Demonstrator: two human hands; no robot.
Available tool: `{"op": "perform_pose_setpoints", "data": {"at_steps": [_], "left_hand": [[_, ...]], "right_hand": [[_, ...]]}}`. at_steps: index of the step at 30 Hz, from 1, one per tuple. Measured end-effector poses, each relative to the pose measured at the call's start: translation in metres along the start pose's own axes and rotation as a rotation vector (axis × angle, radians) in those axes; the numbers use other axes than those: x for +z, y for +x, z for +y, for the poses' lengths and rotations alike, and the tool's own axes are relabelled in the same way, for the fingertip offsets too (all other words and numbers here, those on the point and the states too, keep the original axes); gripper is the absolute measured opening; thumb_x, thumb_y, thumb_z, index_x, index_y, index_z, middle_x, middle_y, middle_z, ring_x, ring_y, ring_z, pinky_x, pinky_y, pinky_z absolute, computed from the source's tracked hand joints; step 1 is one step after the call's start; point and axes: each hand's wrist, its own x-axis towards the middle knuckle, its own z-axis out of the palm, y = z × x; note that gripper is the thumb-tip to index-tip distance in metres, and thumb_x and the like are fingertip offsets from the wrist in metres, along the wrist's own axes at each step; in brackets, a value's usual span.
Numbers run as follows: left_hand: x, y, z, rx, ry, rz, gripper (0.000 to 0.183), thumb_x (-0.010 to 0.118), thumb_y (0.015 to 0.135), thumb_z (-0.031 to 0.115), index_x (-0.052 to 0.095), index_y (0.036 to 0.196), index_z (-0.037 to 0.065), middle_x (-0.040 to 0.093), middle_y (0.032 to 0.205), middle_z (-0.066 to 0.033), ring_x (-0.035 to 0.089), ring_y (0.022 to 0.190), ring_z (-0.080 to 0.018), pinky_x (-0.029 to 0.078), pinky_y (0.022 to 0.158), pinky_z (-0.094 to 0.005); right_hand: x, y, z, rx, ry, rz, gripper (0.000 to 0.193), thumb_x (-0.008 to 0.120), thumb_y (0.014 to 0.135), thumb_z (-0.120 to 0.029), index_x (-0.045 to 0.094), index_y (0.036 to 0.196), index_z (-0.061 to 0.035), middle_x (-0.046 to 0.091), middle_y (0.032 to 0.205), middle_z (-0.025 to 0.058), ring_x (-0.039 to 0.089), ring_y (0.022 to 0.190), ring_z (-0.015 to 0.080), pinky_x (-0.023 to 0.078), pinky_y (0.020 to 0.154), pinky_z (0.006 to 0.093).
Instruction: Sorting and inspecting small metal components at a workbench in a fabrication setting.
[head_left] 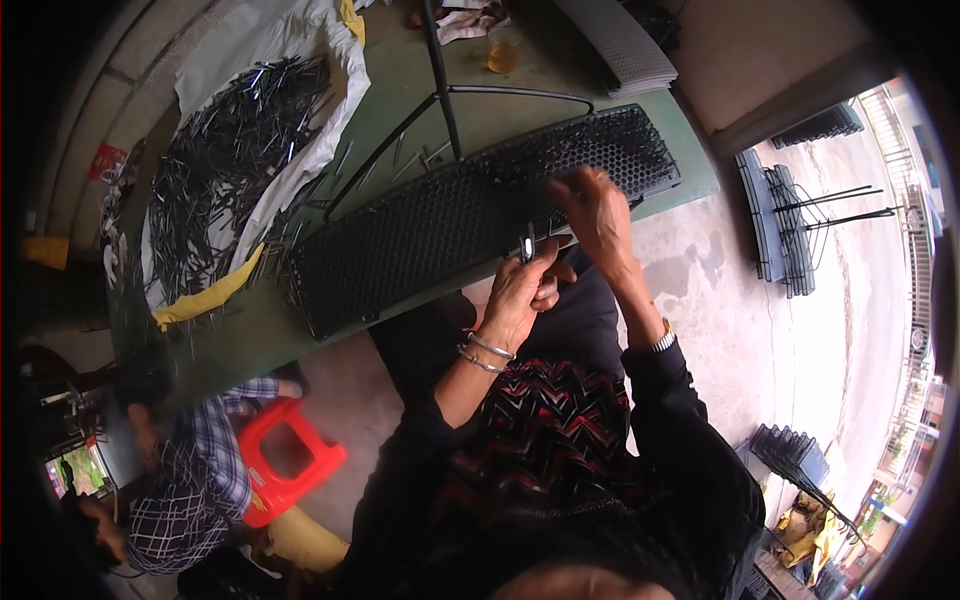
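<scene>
A long black perforated metal panel [400,235] lies slantwise on the green table, with a black rod frame [440,95] rising from its far side. My left hand [522,292] is at the panel's near edge, fingers curled, with a small shiny metal piece [528,248] at its thumb; what kind of piece cannot be made out. Above the right part of the panel is my right hand [597,215], its fingers bent together and smeared by motion. Whether anything is between those fingers is hidden.
A white sack [335,110] full of thin dark metal rods [235,150] lies open on the green table [235,352] at left. Stacked grey panels [625,45] stand at the far right. Beside a red stool [290,465] is another person [190,490]. More panels [775,225] rest on the floor.
</scene>
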Motion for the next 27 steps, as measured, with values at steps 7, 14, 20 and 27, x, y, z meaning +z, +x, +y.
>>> {"op": "perform_pose_setpoints", "data": {"at_steps": [7,14,20,27], "left_hand": [[0.007,0.001,-0.003,0.007,0.095,-0.026,0.02,0.06,0.092,0.024,0.062,0.101,0.005,0.064,0.074,-0.0061,0.035,0.047,0.0,0.024,0.041,-0.0177],[0.009,0.009,-0.001,0.03,-0.025,0.047,0.032,0.054,0.095,0.03,0.06,0.108,0.001,0.059,0.075,-0.0065,0.035,0.055,-0.0045,0.03,0.049,-0.0192],[0.017,0.001,0.004,-0.033,0.057,-0.044,0.031,0.05,0.097,0.035,0.059,0.098,0.006,0.042,0.06,0.0051,0.031,0.051,-0.0019,0.024,0.044,-0.0181],[0.022,-0.003,-0.001,-0.08,0.1,-0.057,0.035,0.046,0.098,0.041,0.059,0.096,0.008,0.036,0.058,0.0081,0.024,0.045,-0.0001,0.017,0.041,-0.0178]], "right_hand": [[-0.019,-0.022,0.015,-0.003,0.225,-0.254,0.015,0.063,0.085,-0.015,0.064,0.085,-0.0003,0.061,0.07,0.0089,0.058,0.061,0.0196,0.045,0.058,0.0303],[-0.016,0.016,0.024,-0.052,0.099,0.332,0.011,0.062,0.087,-0.013,0.062,0.087,-0.0015,0.061,0.07,0.0091,0.058,0.06,0.0166,0.045,0.056,0.0292],[0.006,0.049,0.038,-0.23,0.041,0.472,0.007,0.062,0.086,-0.011,0.062,0.087,-0.004,0.06,0.072,0.011,0.059,0.065,0.0221,0.046,0.06,0.032],[0.009,0.053,0.034,-0.238,-0.042,0.47,0.007,0.062,0.086,-0.011,0.06,0.085,-0.004,0.058,0.072,0.0122,0.059,0.067,0.027,0.046,0.061,0.035]]}}
